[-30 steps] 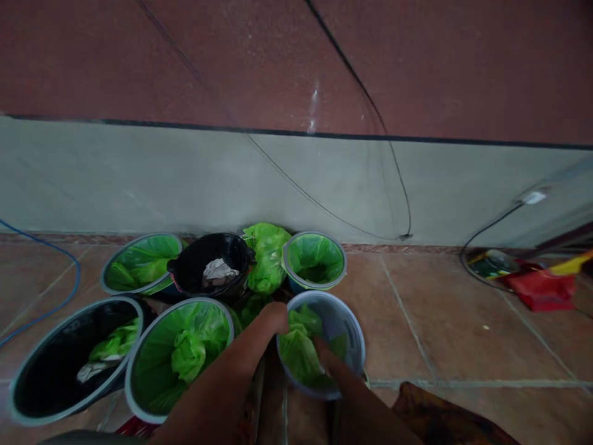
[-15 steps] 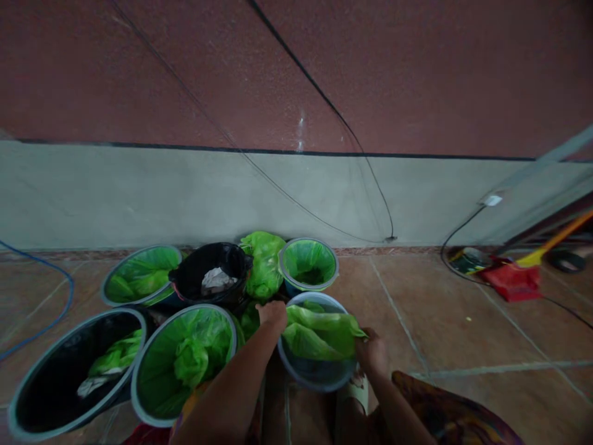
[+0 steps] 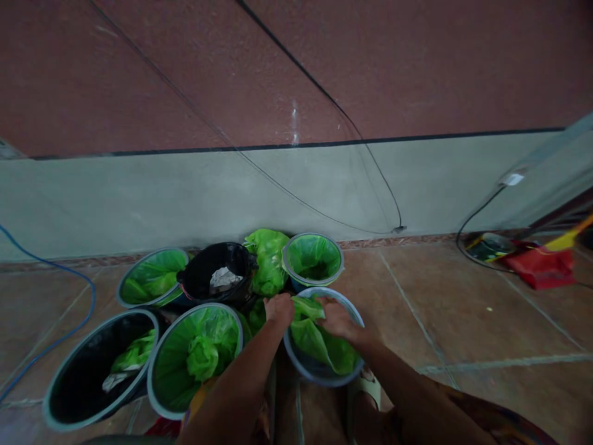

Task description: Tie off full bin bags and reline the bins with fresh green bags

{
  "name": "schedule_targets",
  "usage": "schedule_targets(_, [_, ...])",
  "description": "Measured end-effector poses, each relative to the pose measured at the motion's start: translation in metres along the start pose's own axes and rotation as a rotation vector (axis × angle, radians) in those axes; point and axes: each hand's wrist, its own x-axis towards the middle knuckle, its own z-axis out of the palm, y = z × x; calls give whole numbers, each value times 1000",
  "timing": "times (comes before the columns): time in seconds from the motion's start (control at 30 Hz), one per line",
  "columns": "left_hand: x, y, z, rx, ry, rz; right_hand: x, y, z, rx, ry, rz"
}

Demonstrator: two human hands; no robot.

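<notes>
Below the camera stands a round bin with a pale rim [image 3: 324, 382], and a green plastic bag [image 3: 319, 346] lies bunched across its opening. My left hand [image 3: 279, 309] grips the bag's edge at the bin's left rim. Over the upper part of the opening, my right hand [image 3: 336, 316] is closed on the same bag, close to my left hand. The bag hangs down between and below both hands into the bin. Just behind, a smaller bin lined in green [image 3: 312, 258] stands near the wall.
To the left are a green-lined bin [image 3: 160, 364], a dark bin [image 3: 74, 383], a black-lined bin [image 3: 204, 272] and another green-lined bin [image 3: 148, 278]. A full green bag [image 3: 269, 259] leans by the wall. A blue hose [image 3: 92, 303] and red dustpan [image 3: 542, 267] lie on the floor.
My right hand has moved left and up, from the bin's right side to near my left hand. The bag, stretched across before, now sags in folds. The view has shifted slightly.
</notes>
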Motion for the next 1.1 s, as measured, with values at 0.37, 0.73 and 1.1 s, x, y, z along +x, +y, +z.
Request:
schedule_targets(0.37, [-5,-9,-7,107,-215,-42,5,69,-8,-81,91,259])
schedule_targets(0.73, [9,60,10,-73,-18,313,22,60,-14,145,-7,49])
schedule_targets(1.1, [54,29,31,-207,92,-38,37,101,-9,280,92,228])
